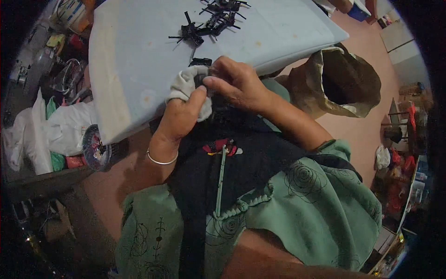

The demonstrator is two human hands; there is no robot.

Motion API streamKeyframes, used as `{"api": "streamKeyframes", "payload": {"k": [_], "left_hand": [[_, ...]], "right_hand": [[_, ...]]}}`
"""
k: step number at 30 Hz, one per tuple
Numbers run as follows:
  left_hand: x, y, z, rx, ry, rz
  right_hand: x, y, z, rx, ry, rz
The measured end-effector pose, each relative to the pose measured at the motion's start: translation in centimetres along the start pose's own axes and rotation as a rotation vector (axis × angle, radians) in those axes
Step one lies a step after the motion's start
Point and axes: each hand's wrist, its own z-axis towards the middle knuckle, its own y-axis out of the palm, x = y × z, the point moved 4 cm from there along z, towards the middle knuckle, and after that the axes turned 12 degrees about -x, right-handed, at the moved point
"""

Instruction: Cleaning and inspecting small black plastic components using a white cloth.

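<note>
Both of my hands meet at the near edge of a pale, cushion-like work surface (pixel 125 56). My left hand (pixel 180 114) is closed round a whitish cloth (pixel 183 81), its thumb pressing near a dark piece. The fingers of my right hand (pixel 241 86) are bent in a pinch against that small dark piece (pixel 200 83), beside the cloth; its exact kind is hidden by my fingers. Just beyond them lies a black part (pixel 201 62) on the surface. Farther off, several black plastic pieces with thin spiky arms (pixel 190 35) lie in a loose cluster.
An open brown sack (pixel 297 79) stands on the floor to the right. At the left are white plastic bags (pixel 72 128) and a dark round basket (pixel 96 146) with small bits in it. Cluttered shelves (pixel 409 186) line the far right. A dark apron (pixel 251 149) covers my lap.
</note>
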Motion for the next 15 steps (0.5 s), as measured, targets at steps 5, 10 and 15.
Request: {"api": "streamKeyframes", "payload": {"k": [5, 10, 15], "left_hand": [[0.1, -0.4, 0.1, -0.008, -0.044, -0.005], [-0.5, -0.2, 0.3, 0.021, 0.106, 0.430], [-0.2, 0.1, 0.0, 0.079, 0.372, 0.767]], "right_hand": [[0.2, 0.7, -0.3, -0.254, 0.026, -0.022], [0.4, 1.1, 0.1, -0.292, 0.078, 0.007], [2.4, 3.1, 0.2, -0.218, 0.074, 0.232]]}}
